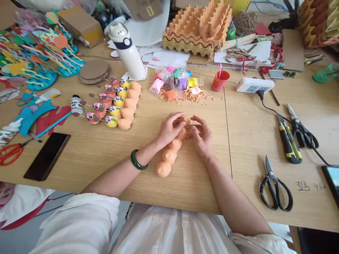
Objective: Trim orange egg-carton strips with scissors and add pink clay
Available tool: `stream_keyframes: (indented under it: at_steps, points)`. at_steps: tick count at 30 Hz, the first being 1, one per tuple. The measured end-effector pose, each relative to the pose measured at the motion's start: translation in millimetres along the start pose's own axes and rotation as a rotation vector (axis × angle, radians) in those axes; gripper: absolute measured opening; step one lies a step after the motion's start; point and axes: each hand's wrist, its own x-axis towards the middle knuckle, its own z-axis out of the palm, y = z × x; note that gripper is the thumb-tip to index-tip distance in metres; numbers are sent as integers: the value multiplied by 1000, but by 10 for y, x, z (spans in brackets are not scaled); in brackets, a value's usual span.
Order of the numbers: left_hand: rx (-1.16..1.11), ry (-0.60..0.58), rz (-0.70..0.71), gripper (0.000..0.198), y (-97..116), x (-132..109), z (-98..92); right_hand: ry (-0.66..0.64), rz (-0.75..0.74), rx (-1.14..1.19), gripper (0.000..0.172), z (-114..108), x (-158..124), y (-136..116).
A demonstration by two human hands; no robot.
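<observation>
A strip of orange egg-carton cups lies aslant on the table in front of me, bumps upward. My left hand, a dark green bangle on its wrist, has thumb and fingers closed on the strip's far end. From the other side, my right hand grips the same end with bent fingers; some fingertips are hidden behind the cups. Further left stand painted egg-carton strips in red and yellow with small flowers and sticks, beside a plain orange strip.
Behind the hands lie bagged coloured clay and a red cup. A white bottle stands near stacked egg trays. At right are black-handled scissors, yellow-black pliers and a power strip; at left, a phone.
</observation>
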Motion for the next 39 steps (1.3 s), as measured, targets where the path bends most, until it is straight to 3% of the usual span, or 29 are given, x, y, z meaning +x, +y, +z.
stream_keyframes:
  at_steps: [6,12,17,23,28,34,39]
  points:
    - [-250,110,-239,38,30,-107,-67,147,-22,-144,32,12,54,120]
    - [-655,182,-495,45,194,-167,-103,14,-121,-223,28,-4,67,144]
    - [-816,142,-596,40,334,-258,-93,-56,-141,-206,30,-7,39,63]
    - [-758,91,-567,42,379,-370,-103,-99,-96,-105,26,3,10,53]
    - [-716,95,-519,38,361,-331,-160,-80,48,39,33,27,-24,-37]
    - [-614,220,-372,38,385,-361,-125,-347,347,403,41,80,-80,-227]
    - [-627,348,-233,37,379,-423,-83,-566,417,539,60,154,-129,-269]
